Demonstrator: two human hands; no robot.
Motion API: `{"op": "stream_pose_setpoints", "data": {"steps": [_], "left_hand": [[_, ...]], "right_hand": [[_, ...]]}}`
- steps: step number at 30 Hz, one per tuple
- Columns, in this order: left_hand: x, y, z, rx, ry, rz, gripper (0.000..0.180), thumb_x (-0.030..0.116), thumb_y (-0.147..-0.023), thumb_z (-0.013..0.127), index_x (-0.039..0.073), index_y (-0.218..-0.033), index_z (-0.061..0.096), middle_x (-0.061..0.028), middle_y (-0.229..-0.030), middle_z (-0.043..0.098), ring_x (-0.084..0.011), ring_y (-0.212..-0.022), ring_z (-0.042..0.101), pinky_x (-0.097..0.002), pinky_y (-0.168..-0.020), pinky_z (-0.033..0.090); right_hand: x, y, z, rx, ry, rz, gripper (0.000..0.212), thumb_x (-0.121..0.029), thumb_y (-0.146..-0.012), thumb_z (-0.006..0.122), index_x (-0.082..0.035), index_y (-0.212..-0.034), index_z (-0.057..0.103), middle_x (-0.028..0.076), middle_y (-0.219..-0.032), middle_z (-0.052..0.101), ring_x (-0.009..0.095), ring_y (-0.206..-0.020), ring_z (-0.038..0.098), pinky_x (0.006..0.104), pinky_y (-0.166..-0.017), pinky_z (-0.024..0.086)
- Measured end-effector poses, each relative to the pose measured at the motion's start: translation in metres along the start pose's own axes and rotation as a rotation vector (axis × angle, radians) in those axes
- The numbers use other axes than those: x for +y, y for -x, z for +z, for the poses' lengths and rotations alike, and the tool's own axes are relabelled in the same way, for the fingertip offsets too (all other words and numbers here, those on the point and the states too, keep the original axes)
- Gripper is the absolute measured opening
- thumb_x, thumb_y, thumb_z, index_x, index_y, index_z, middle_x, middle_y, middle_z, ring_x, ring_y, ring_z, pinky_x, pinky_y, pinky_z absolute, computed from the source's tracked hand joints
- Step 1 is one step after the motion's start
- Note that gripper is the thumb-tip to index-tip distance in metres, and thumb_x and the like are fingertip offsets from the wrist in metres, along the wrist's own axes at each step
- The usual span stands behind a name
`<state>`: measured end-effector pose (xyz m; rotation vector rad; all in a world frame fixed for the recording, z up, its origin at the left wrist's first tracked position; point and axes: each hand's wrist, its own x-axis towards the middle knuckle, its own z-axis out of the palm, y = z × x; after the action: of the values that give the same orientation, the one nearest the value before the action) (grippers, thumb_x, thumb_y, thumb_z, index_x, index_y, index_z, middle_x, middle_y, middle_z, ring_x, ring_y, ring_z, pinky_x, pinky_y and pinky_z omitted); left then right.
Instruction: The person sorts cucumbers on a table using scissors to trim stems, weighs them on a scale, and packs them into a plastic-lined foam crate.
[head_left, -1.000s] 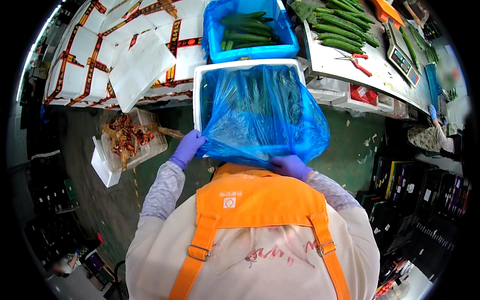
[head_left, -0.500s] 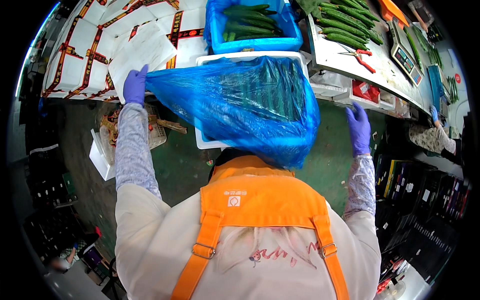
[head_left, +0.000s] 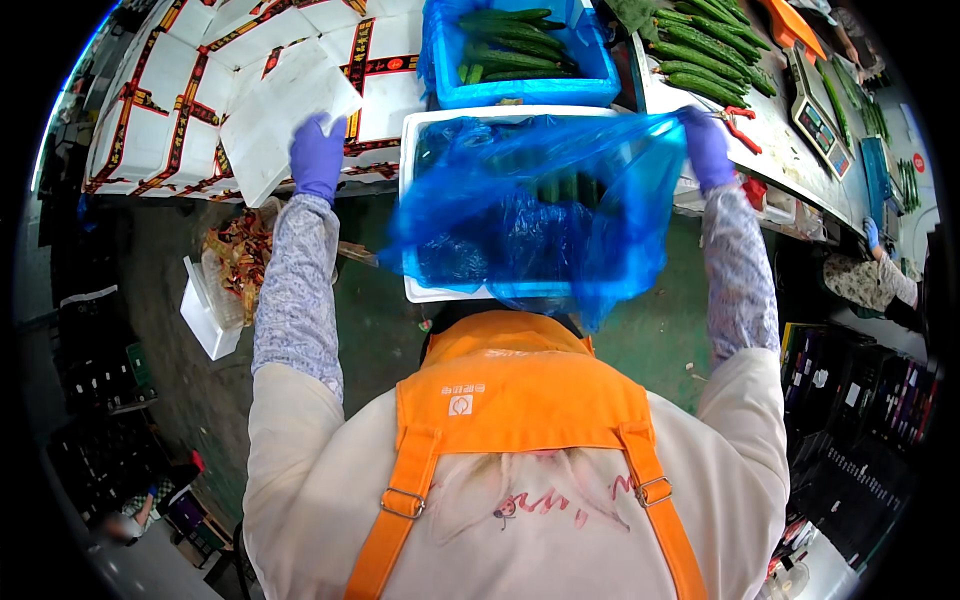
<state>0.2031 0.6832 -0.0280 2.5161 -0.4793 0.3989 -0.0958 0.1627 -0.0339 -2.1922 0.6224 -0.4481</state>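
A white foam box (head_left: 411, 190) stands in front of me, lined with a thin blue plastic bag (head_left: 450, 225). Dark green cucumbers (head_left: 565, 188) show inside through the film. At the box's far right corner, my right hand (head_left: 708, 150), in a purple glove, is closed on the bag's edge and holds it stretched up and out. My left hand (head_left: 318, 158), gloved the same way, is raised left of the box, apart from the bag. Its fingers are loosely apart and hold nothing. The bag's left side hangs loose over the box, smeared by motion.
Behind it stands a blue-lined box of cucumbers (head_left: 515, 95). Taped white foam boxes (head_left: 160, 75) are stacked at left, a loose white lid (head_left: 285, 115) on them. The right-hand table holds cucumbers (head_left: 700, 50), red-handled pliers (head_left: 742, 130) and a scale (head_left: 818, 115). A scrap basket (head_left: 235, 260) sits on the floor.
My left hand has let go of the bag and moved slightly right. My right hand, empty before, has moved up and taken hold of the bag's right edge, drawing the film rightward.
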Motion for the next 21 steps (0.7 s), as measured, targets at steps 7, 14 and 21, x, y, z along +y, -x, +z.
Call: {"op": "stream_pose_setpoints", "data": {"steps": [7, 14, 21], "left_hand": [[0.174, 0.067, -0.041, -1.058, -0.520, 0.776, 0.049, 0.043, -0.088, 0.060, 0.010, -0.124, 0.055, -0.0130, -0.120, 0.058, -0.0257, -0.113, 0.056, -0.0385, -0.091, 0.049], [0.139, 0.155, 0.061, -0.730, -0.227, 0.909, 0.072, 0.041, -0.074, 0.071, 0.006, -0.133, 0.047, -0.0127, -0.132, 0.051, -0.0319, -0.133, 0.036, -0.0464, -0.110, 0.026], [0.105, 0.211, 0.001, -1.210, -0.094, 0.849, 0.007, 0.017, -0.071, 0.065, 0.010, -0.069, 0.066, -0.0086, -0.065, 0.063, -0.0312, -0.073, 0.065, -0.0437, -0.078, 0.049]], "right_hand": [[-0.170, 0.081, 0.057, -0.008, -0.005, -0.419, 0.027, -0.020, -0.083, 0.067, -0.010, -0.108, 0.065, 0.011, -0.096, 0.066, 0.027, -0.088, 0.064, 0.0388, -0.078, 0.051], [-0.093, 0.179, 0.139, -0.268, 0.676, -0.271, 0.068, -0.027, -0.078, 0.071, -0.006, -0.135, 0.040, 0.014, -0.101, 0.063, 0.033, -0.093, 0.061, 0.0413, -0.085, 0.048], [-0.067, 0.259, 0.100, -0.730, 0.738, -0.336, 0.015, -0.014, -0.074, 0.062, -0.009, -0.088, 0.060, 0.011, -0.087, 0.060, 0.031, -0.084, 0.059, 0.0417, -0.069, 0.047]]}}
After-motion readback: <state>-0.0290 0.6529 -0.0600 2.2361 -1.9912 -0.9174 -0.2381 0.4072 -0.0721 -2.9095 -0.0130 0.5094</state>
